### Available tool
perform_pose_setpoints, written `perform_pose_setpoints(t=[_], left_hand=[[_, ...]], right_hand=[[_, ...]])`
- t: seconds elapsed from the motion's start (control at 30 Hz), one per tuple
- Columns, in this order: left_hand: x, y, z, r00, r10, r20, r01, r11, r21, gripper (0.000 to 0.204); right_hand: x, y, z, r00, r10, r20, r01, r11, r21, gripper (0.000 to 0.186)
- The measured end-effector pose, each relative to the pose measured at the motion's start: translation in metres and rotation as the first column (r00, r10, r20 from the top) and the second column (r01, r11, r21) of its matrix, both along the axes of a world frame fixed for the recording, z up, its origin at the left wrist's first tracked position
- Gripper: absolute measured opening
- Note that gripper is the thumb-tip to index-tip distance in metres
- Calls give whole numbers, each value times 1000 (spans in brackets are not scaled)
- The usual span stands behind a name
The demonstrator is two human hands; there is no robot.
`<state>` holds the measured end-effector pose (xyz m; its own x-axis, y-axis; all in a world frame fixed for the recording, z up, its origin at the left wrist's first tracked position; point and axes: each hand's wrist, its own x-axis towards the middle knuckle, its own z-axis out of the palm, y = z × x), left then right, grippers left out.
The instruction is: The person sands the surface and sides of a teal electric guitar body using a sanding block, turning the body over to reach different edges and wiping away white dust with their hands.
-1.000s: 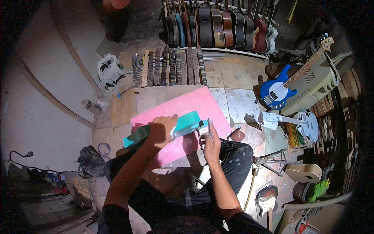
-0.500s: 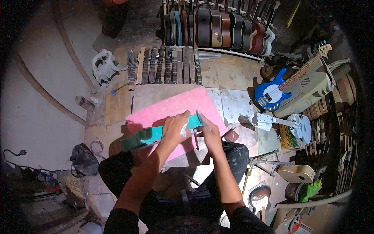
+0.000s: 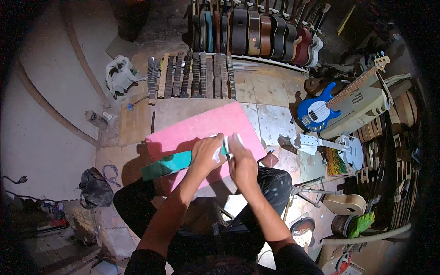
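A long, narrow, glossy teal piece (image 3: pixel 169 165) lies across the pink board (image 3: pixel 206 123) in front of my knees. It looks like a guitar body seen on its edge, but its full shape is hidden. My left hand (image 3: pixel 208 153) wraps over its right part, with a white patch showing near the thumb. Close by on the right, my right hand (image 3: pixel 242 165) is closed at the piece's right end. A white, sheet-like thing (image 3: pixel 233 141), smeared by motion, shows at its fingertips; its kind is unclear.
Several guitar necks (image 3: pixel 190 75) lie side by side beyond the board. A row of guitars (image 3: pixel 256 34) stands at the back. To the right are a blue bass guitar (image 3: pixel 316 107) and a white guitar (image 3: pixel 352 153). A black plastic bag (image 3: pixel 96 188) sits at left.
My right hand has shifted slightly left and down toward my left hand, its fingers now curled. The dark ridged strip seen below the teal piece is now hidden. My left hand keeps its hold.
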<state>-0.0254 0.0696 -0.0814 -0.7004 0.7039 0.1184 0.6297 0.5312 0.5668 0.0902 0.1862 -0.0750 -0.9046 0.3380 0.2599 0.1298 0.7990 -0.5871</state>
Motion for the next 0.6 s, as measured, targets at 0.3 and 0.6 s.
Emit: perform_pose_setpoints(t=[0.3, 0.6], left_hand=[[9, 5, -4, 1000, 9, 22, -9, 1000, 1, 31], [9, 1, -1, 1000, 10, -26, -11, 998, -61, 29]], right_hand=[[5, 3, 1, 996, -22, -87, 24, 999, 25, 58], [4, 4, 1, 998, -47, 51, 45, 999, 30, 62]])
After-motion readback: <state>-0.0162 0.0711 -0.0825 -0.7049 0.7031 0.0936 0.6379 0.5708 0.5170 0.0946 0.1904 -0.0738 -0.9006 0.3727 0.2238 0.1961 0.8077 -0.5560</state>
